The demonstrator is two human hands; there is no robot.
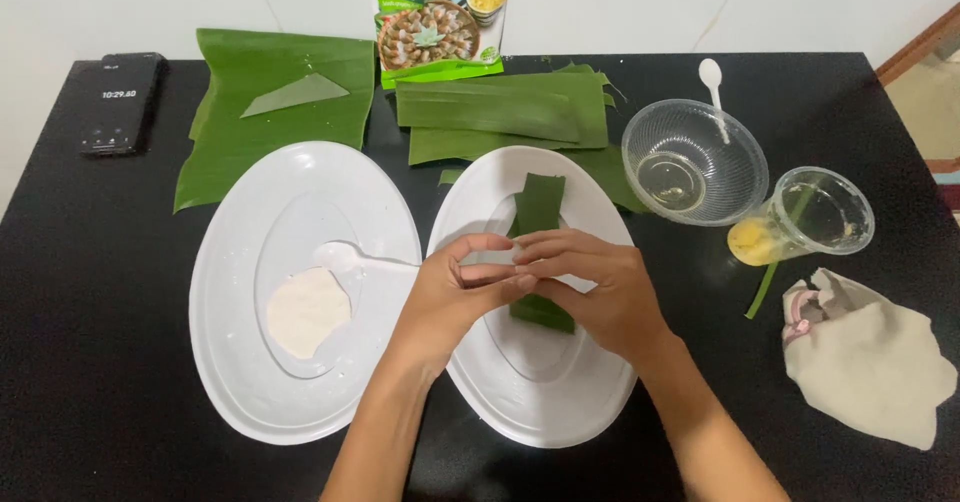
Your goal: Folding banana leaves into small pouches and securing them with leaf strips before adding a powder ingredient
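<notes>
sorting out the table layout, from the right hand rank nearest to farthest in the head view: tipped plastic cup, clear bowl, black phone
From the right hand:
1. Tipped plastic cup, to its right.
2. Clear bowl, behind the cup, close second.
3. Black phone, far left corner.

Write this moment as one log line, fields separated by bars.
left hand + right hand: folding leaf strip | over right plate | dough: left plate
</notes>
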